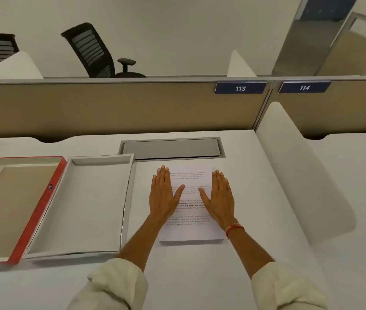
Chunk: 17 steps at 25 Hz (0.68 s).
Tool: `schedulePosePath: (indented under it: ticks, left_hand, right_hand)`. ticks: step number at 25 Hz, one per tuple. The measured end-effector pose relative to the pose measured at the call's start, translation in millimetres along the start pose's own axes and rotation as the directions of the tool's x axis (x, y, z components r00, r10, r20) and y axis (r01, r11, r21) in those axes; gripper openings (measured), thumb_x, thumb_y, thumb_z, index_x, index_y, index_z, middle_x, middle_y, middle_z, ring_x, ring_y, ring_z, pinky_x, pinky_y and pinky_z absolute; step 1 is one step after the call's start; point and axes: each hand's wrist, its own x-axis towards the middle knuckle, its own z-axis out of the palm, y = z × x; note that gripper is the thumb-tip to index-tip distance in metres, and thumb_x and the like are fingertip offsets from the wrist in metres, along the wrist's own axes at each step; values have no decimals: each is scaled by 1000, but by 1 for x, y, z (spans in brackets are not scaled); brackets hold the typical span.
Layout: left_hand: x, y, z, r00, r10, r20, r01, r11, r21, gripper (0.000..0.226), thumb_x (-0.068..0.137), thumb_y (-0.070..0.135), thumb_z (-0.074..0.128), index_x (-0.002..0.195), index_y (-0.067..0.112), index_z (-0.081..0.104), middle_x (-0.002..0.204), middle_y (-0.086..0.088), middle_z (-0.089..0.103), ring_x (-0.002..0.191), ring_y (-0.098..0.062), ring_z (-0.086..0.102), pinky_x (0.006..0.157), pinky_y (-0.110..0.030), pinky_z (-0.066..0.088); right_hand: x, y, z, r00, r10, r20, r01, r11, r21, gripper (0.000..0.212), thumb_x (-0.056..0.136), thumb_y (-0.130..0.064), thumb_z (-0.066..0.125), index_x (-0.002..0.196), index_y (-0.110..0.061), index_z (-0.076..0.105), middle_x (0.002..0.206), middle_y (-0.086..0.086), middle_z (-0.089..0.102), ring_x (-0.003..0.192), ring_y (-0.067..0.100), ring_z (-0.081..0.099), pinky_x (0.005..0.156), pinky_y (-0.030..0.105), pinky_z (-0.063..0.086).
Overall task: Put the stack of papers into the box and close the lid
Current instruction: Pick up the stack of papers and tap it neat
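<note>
A stack of printed white papers [191, 229] lies flat on the white desk in front of me. My left hand [163, 195] rests palm down on its left edge, fingers straight and together. My right hand [220, 198] lies flat on the stack's right part, a red thread around the wrist. Neither hand grips anything. To the left of the papers sits an open white box [101, 159] with nothing in it. Its red-edged lid [39, 211] lies upside down, touching the box's left side.
A grey cable hatch [170, 148] is set into the desk just behind the papers. A beige partition [110, 106] with plates 113 and 114 closes the back. A white divider [289, 153] bounds the desk on the right. Black office chairs [94, 52] stand beyond.
</note>
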Motion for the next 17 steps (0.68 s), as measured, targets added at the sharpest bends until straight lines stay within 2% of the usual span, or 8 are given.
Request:
schedulePosePath:
  ticks: [3, 6, 10, 12, 14, 17]
  left_hand:
    - [0, -4, 6, 998, -53, 21, 53, 998, 17, 95, 82, 78, 10, 155, 17, 6, 163, -3, 6, 151, -23, 6, 120, -36, -1]
    - [-4, -8, 12, 991, -105, 84, 102, 994, 34, 92, 86, 73, 22, 155, 15, 3, 164, -3, 4, 151, -22, 5, 121, -36, -1]
    - [-8, -13, 21, 975, -173, 141, 174, 985, 5, 94, 85, 69, 33, 154, 15, 0, 164, -3, 2, 151, -23, 6, 122, -37, 3]
    - [-10, -13, 22, 965, -207, 159, 213, 977, -21, 97, 84, 69, 36, 154, 14, -1, 164, -5, 2, 151, -25, 7, 122, -38, 6]
    - [-10, -11, 20, 954, -263, 145, 269, 963, -30, 101, 83, 69, 44, 154, 12, 2, 163, -8, 8, 150, -27, 12, 121, -41, 12]
    - [-7, 2, 14, 893, -439, 103, 437, 898, 38, 101, 76, 70, 58, 148, 8, 24, 152, -16, 32, 138, -32, 35, 111, -46, 30]
  right_hand:
    - [1, 1, 4, 998, 60, 24, -60, 998, 0, 84, 90, -64, 32, 153, -12, 10, 161, 6, 14, 150, 24, 13, 117, 30, 4]
    - [0, 1, 11, 989, 109, 97, -111, 994, 11, 87, 88, -66, 28, 153, -12, 7, 162, 6, 12, 150, 24, 12, 118, 31, 4]
    - [3, 5, 19, 969, 164, 185, -186, 976, 112, 89, 89, -58, 46, 153, -10, 7, 161, 9, 13, 149, 26, 15, 121, 39, 13]
    - [4, 4, 21, 955, 229, 190, -263, 947, 182, 92, 86, -55, 57, 151, -9, 12, 158, 11, 20, 146, 28, 23, 119, 43, 19]
    - [10, 0, 18, 930, 323, 174, -354, 916, 189, 90, 79, -54, 67, 145, -9, 25, 148, 13, 34, 137, 30, 34, 112, 46, 30]
    - [25, -6, 11, 851, 478, 219, -507, 855, 106, 87, 68, -53, 77, 130, -6, 38, 133, 15, 43, 125, 33, 42, 98, 49, 40]
